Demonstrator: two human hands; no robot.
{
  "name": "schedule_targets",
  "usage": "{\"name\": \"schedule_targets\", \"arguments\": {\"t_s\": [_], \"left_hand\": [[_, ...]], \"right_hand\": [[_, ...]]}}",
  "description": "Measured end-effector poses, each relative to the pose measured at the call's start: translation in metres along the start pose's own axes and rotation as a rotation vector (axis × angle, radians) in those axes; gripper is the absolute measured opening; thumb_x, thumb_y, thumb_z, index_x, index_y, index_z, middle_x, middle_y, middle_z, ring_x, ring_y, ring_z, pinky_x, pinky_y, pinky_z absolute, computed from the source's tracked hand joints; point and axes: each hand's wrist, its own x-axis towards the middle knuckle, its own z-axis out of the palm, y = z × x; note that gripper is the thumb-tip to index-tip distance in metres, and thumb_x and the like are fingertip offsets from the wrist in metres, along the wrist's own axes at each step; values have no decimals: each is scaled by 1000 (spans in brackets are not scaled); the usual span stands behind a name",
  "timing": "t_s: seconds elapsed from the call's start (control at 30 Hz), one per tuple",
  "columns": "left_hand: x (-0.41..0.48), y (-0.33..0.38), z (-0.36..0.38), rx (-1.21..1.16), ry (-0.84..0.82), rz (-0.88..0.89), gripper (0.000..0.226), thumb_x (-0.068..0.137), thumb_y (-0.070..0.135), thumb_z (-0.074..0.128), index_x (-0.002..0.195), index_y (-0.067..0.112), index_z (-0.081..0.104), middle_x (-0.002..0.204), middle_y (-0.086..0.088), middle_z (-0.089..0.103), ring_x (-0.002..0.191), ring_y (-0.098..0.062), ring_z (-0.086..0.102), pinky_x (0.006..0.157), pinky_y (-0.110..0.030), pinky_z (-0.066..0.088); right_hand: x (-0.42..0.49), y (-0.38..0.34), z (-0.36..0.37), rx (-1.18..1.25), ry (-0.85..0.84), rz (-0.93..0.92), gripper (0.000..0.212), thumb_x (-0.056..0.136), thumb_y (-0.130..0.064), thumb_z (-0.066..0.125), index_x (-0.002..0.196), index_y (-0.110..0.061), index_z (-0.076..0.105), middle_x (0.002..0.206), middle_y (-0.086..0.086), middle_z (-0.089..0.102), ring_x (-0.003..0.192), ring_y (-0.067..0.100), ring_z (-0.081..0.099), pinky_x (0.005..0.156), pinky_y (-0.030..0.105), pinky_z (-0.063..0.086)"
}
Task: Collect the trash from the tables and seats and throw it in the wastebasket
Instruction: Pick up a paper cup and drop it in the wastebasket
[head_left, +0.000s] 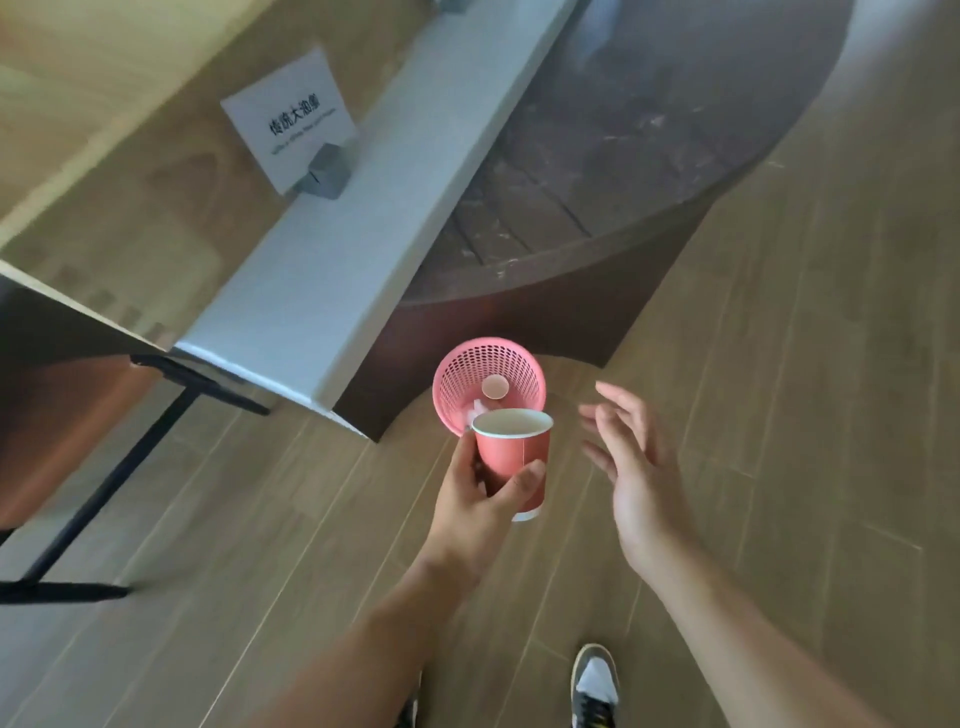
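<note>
My left hand (475, 512) grips a pink paper cup (514, 452) with a white rim, held upright just in front of the wastebasket. The pink mesh wastebasket (457, 374) stands on the wooden floor beside the end of a counter. Inside it lie another paper cup (494, 387), seen bottom-up, and some whitish scraps. My right hand (631, 467) hovers to the right of the cup, fingers spread, holding nothing.
A white-topped counter (353, 249) runs diagonally from the basket to the upper middle, carrying a white sign card (288, 117) in a metal holder. A dark round platform (623, 156) lies behind the basket. A black-legged table frame (114, 467) stands at the left. My shoe (595, 686) shows below.
</note>
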Motion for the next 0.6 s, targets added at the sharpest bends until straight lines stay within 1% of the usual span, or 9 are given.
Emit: {"name": "schedule_targets", "arguments": {"t_s": [0.07,0.17,0.27,0.37,0.47,0.53,0.6], "left_hand": [[23,-23,1,1,13,-7,47,85,20,80,127,27,60,109,11,78,99,-5,74,82,-19,57],[52,-62,-2,33,12,-16,45,92,5,80,127,24,59,106,12,78,95,-3,74,79,-18,57],[74,-105,-6,49,49,-54,47,91,-5,76,127,20,58,106,3,78,91,-1,74,77,-17,57],[87,-140,-11,84,95,-105,46,89,-5,77,121,21,57,113,-6,73,86,1,72,75,-16,57],[98,-164,-15,79,112,-150,49,87,-3,80,123,21,56,119,-11,72,87,-1,72,76,-18,57],[107,-171,-15,73,126,-159,56,80,2,87,121,25,56,119,-10,71,86,1,72,75,-17,57],[121,-169,-18,73,143,-146,58,73,7,87,118,26,57,115,-6,71,85,3,71,72,-15,56]], "right_hand": [[22,27,-1,0,-1,12,42,77,-71,66,115,-54,69,134,0,68,128,14,64,114,48,48],[47,68,-2,24,19,38,39,74,-69,68,110,-55,71,134,2,68,127,15,65,113,47,50],[59,109,-2,43,45,73,44,72,-68,68,113,-50,70,132,1,70,124,11,67,112,45,51],[64,141,-2,42,63,126,49,70,-69,68,114,-49,67,131,1,70,123,11,66,113,47,49],[68,160,-3,32,68,159,51,68,-69,68,114,-49,65,127,-1,71,121,9,67,114,47,49],[72,165,-4,8,59,168,51,67,-70,67,114,-50,64,127,-1,71,121,10,66,113,47,49],[78,164,-4,-3,50,165,47,68,-71,67,112,-54,64,127,-1,70,120,9,67,113,48,49]]}}
